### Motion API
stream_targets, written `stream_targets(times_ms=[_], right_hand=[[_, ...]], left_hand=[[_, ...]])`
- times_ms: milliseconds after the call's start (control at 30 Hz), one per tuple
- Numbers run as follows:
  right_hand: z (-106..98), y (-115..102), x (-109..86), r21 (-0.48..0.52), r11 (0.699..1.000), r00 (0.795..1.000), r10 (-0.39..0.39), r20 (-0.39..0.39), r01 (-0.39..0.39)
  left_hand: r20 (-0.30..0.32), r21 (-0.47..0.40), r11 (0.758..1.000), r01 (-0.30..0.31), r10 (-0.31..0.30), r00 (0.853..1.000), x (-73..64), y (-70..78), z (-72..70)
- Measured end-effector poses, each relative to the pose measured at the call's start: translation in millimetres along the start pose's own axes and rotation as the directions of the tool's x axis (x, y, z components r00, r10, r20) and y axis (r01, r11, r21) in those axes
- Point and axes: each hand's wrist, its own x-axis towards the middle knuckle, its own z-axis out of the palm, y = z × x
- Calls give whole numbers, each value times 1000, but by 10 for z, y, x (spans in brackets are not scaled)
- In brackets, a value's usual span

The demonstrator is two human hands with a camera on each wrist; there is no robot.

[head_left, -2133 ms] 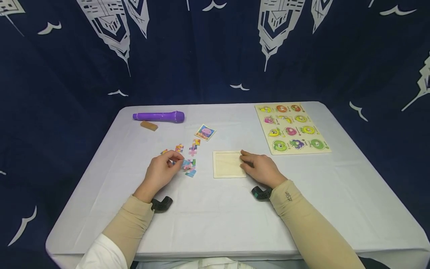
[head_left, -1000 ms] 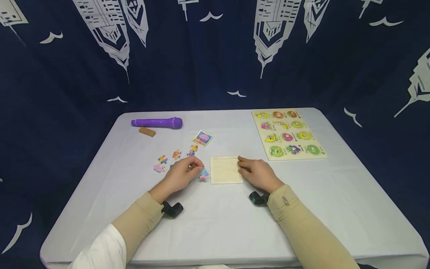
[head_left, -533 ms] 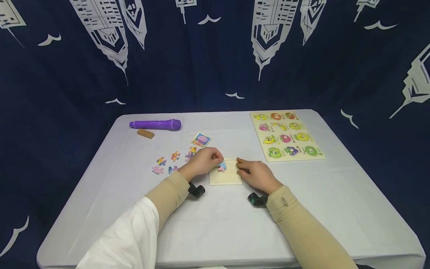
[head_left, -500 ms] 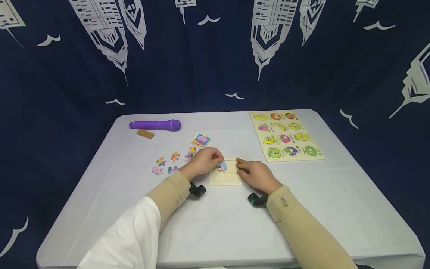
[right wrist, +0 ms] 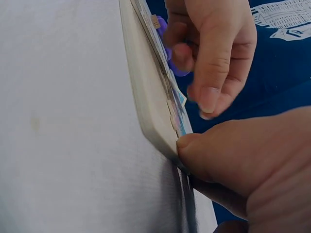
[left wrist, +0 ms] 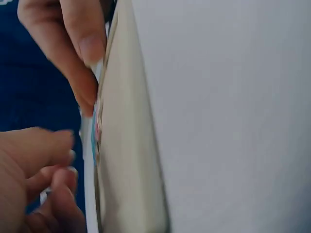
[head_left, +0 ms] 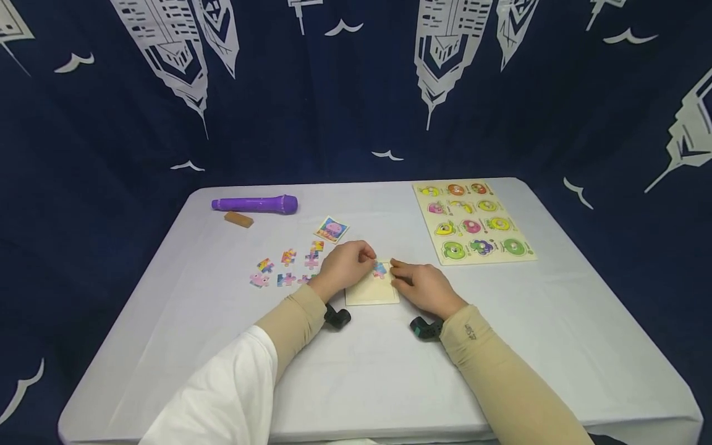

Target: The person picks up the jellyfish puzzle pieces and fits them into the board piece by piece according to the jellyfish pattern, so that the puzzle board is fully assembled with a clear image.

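Note:
A shallow, pale wooden puzzle tray lies on the white table in front of the person. One blue-and-pink jigsaw piece sits inside it, near the far right corner. The right hand grips the tray's right edge between thumb and fingers, with the thumb at the rim in the right wrist view. Over the tray's far left part is the left hand, its fingers loosely bent beside the piece and holding nothing. In the left wrist view a small gap separates its fingertips from the piece.
Several loose jigsaw pieces lie left of the tray. Behind them are a small picture card, a purple toy microphone and a brown block. A fruit puzzle board lies at the back right.
The left hand has carried a jigsaw piece rightward from the loose pieces into the tray and let go of it near the far right corner. The right hand keeps its grip on the tray.

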Motion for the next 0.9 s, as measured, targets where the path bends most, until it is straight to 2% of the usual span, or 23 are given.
stream_targets(times_ms=[167,300,633,900], right_hand=[[5,18,-10,-6,1000,1000,11,-13,-11],[11,19,-13,2,1000,1000,11,-12,-11],[15,11,-5,5,1000,1000,8,-3,-8],[8,-16,-1,-19,1000,1000,-3,-5,2]], left_hand=[[50,149,989,11,-18,999,-119,84,49],[26,193,981,22,-28,999,-143,117,68],[8,158,987,-14,13,1000,-87,91,134],[0,151,989,0,0,1000,-76,114,139]])
